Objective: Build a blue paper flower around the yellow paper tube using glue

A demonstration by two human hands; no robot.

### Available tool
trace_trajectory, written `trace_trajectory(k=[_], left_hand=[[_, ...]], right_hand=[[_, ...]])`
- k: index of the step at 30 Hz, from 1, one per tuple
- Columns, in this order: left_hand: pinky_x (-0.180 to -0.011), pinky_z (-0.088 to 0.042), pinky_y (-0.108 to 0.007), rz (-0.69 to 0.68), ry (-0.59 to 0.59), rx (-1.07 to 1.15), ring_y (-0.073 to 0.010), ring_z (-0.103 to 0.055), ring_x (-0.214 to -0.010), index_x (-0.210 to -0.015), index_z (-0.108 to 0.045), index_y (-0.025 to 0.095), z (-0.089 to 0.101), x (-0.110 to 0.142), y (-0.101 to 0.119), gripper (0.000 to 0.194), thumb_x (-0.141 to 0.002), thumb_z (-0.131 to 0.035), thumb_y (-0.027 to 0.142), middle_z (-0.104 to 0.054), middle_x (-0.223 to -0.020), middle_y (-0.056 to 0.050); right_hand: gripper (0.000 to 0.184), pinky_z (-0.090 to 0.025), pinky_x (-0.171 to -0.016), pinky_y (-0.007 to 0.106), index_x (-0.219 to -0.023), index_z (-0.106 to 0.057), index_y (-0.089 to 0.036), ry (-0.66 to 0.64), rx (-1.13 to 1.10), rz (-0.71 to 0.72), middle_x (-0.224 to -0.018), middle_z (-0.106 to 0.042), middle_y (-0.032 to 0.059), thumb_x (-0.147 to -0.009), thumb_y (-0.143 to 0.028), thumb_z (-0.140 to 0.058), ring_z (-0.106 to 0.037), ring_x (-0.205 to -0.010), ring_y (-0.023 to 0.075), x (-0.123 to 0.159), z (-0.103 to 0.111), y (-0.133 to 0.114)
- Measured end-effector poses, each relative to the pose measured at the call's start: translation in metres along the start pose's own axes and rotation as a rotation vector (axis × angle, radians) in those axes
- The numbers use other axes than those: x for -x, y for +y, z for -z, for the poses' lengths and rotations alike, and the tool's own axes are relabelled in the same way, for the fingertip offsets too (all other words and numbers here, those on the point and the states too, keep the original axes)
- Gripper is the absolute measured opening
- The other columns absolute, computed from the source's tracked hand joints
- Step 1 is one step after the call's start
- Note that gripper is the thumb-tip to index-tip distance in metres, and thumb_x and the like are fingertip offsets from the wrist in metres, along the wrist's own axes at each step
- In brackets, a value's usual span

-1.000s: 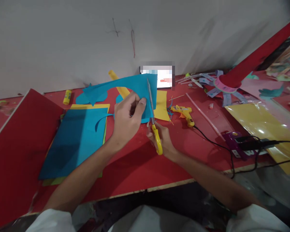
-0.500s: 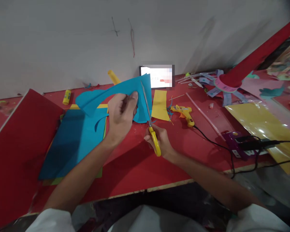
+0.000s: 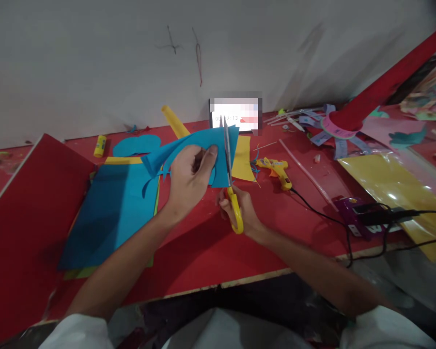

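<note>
Head view: your left hand (image 3: 189, 177) pinches blue paper (image 3: 221, 169) above the table (image 3: 207, 257).
Scissors (image 3: 236, 213): gripped in your right hand (image 3: 247, 211), blades across the paper.
Change: paper shifted right; likely mid-cut.

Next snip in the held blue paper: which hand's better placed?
Right, I'd say: the right hand holds the yellow-handled scissors, their blades lying across the blue paper. The left hand is occupied, pinching that paper beside the blades.
</note>
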State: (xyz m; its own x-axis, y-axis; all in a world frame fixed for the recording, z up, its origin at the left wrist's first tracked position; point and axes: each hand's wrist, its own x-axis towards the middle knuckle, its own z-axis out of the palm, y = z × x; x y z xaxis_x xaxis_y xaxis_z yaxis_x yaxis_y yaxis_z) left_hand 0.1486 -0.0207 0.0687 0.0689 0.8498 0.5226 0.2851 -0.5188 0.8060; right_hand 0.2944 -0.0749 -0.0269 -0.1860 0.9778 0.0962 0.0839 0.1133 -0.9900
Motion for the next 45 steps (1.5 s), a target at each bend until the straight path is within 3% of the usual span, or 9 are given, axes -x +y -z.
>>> trace_trajectory(k=[4,12,17,23,28,34,45], left_hand=[[-0.047,-0.031,-0.033,-0.024,0.0,-0.001,-0.0114,-0.042,-0.049,-0.059,-0.043,0.022,0.001,0.0,0.002,0.057,-0.102,-0.063,0.054,-0.046,-0.052,0.002],[-0.04,-0.032,-0.034,-0.111,0.153,0.07,-0.0095,-0.045,-0.041,-0.056,-0.046,0.023,0.021,-0.024,0.001,0.058,-0.099,-0.068,0.056,-0.048,-0.048,0.003],[-0.032,-0.026,-0.032,-0.098,0.25,0.127,-0.0068,-0.043,-0.035,-0.058,-0.052,0.021,0.041,-0.04,-0.004,0.059,-0.095,-0.07,0.063,-0.047,-0.047,0.004],[-0.033,-0.032,-0.028,-0.105,0.303,0.183,-0.0057,-0.045,-0.038,-0.065,-0.049,0.021,0.049,-0.041,0.015,0.051,-0.095,-0.076,0.053,-0.052,-0.053,0.005],[-0.034,-0.032,-0.028,-0.135,0.212,0.034,-0.0076,-0.049,-0.039,-0.053,-0.048,0.021,0.047,-0.037,0.018,0.058,-0.101,-0.069,0.047,-0.048,-0.047,0.002],[-0.037,-0.032,-0.027,-0.161,0.147,0.053,-0.0051,-0.046,-0.038,-0.056,-0.054,0.019,0.039,-0.032,0.014,0.062,-0.098,-0.065,0.063,-0.051,-0.046,0.002],[-0.033,-0.03,-0.03,-0.128,0.163,0.06,-0.0075,-0.047,-0.034,-0.055,-0.057,0.021,0.035,-0.029,0.021,0.063,-0.096,-0.064,0.067,-0.054,-0.044,0.002]], right_hand=[[0.06,-0.037,-0.043,0.027,-0.079,-0.046,-0.026,0.028,-0.074,-0.081,-0.052,-0.048,-0.0067,-0.082,-0.082,-0.066,-0.048,-0.04,0.0125,0.001,-0.001,0.001],[0.061,-0.044,-0.059,0.028,-0.091,-0.047,-0.024,-0.065,-0.012,0.034,-0.081,-0.055,-0.0006,-0.088,-0.085,-0.049,-0.049,-0.066,0.013,0.0,-0.005,-0.001],[0.054,-0.04,-0.059,0.028,-0.086,-0.043,-0.025,-0.137,0.109,0.031,-0.078,-0.055,-0.0006,-0.088,-0.077,-0.056,-0.047,-0.066,0.0141,0.002,-0.004,-0.005],[0.054,-0.033,-0.057,0.029,-0.083,-0.045,-0.025,-0.14,0.255,0.049,-0.071,-0.053,-0.0029,-0.085,-0.075,-0.064,-0.046,-0.058,0.0125,0.002,0.001,0.0],[0.055,-0.032,-0.058,0.029,-0.083,-0.046,-0.024,-0.126,0.274,0.065,-0.071,-0.054,-0.0019,-0.087,-0.077,-0.061,-0.046,-0.059,0.0135,0.001,0.002,0.0],[0.056,-0.033,-0.059,0.03,-0.082,-0.046,-0.024,-0.121,0.27,0.062,-0.07,-0.052,-0.0024,-0.087,-0.078,-0.06,-0.045,-0.059,0.0134,0.0,0.004,-0.004],[0.058,-0.033,-0.057,0.029,-0.08,-0.044,-0.025,-0.099,0.263,0.066,-0.068,-0.05,-0.0032,-0.086,-0.08,-0.061,-0.043,-0.057,0.0124,0.0,0.004,-0.005]])
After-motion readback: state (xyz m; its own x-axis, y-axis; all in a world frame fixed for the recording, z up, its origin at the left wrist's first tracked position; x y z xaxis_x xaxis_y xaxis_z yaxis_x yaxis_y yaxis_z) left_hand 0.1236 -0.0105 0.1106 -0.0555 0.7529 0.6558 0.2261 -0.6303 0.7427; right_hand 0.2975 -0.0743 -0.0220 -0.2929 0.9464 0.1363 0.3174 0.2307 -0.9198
